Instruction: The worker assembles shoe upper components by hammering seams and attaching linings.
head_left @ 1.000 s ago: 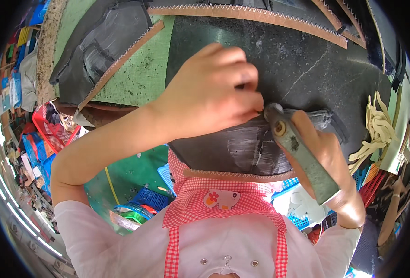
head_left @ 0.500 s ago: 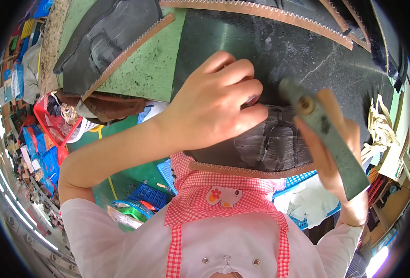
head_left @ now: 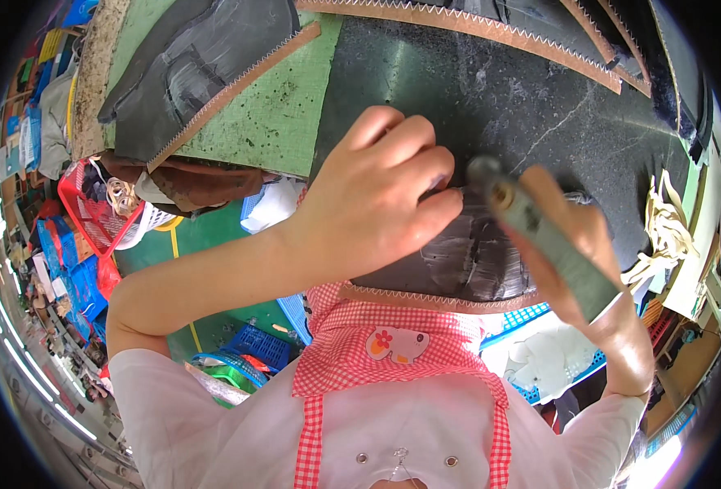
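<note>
- Since half a second ago, the hammer (head_left: pixel 562 253) has been shifted leftward, its blurred rounded end brought nearer to the left hand (head_left: pixel 381 191).
- By the right hand (head_left: pixel 584 224) the hammer is gripped, fingers wrapped round below its long grey-green head; the handle is mostly hidden.
- With its fingers curled, the left hand is held over the upper left part of the black panel (head_left: pixel 478 261); whether anything is pinched under the fingertips cannot be told.
- At the near edge of the dark work surface (head_left: pixel 401 77), just above the checked apron (head_left: pixel 352 334), the black panel is placed, its lower edge trimmed with a brown zigzag-stitched strip (head_left: pixel 438 301).
- On green board (head_left: pixel 283 114) at the upper left, another black piece (head_left: pixel 152 106) is laid, similarly edged.
</note>
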Available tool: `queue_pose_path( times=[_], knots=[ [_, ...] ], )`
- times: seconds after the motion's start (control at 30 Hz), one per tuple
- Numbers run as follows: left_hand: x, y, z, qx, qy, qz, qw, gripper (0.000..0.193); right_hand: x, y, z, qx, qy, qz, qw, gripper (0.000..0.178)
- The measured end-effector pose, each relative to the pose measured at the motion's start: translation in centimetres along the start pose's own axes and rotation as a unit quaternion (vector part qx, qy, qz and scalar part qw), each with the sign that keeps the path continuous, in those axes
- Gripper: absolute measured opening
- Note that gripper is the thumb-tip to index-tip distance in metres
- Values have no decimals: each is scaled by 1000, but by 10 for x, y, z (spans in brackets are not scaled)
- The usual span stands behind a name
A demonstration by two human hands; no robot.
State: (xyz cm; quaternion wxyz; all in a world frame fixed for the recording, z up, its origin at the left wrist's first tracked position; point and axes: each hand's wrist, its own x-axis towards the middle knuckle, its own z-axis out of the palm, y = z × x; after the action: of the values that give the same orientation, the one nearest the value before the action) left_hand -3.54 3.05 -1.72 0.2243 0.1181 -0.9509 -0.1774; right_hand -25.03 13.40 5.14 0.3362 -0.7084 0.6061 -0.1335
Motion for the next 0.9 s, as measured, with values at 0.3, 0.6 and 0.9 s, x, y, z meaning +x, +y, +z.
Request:
queue_pose_path(
  times=[0.3,0.6,0.9],
  knots=[
    [-7,-22,-8,-132,5,-77,988,21,3,-9,3,-14,23,-25,999,33],
    [-1,-32,-26,-65,-98,-9,993,17,9,-25,0,36,2,41,998,25],
    [-9,-40,-35,7,-71,92,993,15,17,-37,7,60,10,69,996,23]
  ],
)
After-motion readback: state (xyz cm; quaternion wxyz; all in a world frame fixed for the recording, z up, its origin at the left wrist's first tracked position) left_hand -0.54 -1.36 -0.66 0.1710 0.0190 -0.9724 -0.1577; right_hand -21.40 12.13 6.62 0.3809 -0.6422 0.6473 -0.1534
